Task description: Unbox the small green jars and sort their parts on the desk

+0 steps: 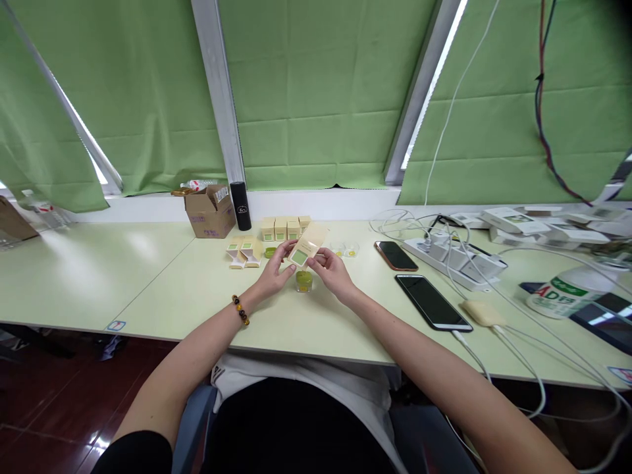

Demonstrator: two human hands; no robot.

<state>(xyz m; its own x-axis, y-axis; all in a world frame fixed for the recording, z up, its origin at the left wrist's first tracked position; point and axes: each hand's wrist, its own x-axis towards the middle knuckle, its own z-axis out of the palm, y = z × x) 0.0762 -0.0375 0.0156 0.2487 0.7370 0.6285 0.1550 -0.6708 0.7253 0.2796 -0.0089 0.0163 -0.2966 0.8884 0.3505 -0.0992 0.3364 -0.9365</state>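
My left hand (274, 271) and my right hand (336, 274) grip a cream carton (307, 246) between them, one from each side. The carton has a green square window near its lower end and looks partly flattened. Just below it, on the table, stands a small clear jar (304, 282) with a green lid. A second green-lidded piece (269, 252) sits behind my left hand, partly hidden. Beyond my right hand are small clear containers (344, 251) with yellow spots. Folded cream cartons (244, 251) lie to the left, and several small boxes (280, 228) stand behind.
A cardboard box (211, 212) and a black cylinder (240, 207) stand at the back. To the right lie two phones (433, 303), a power strip (454, 260) with tangled cables, a white charger (481, 313), a white bottle (573, 289) and stacked white boxes (523, 222).
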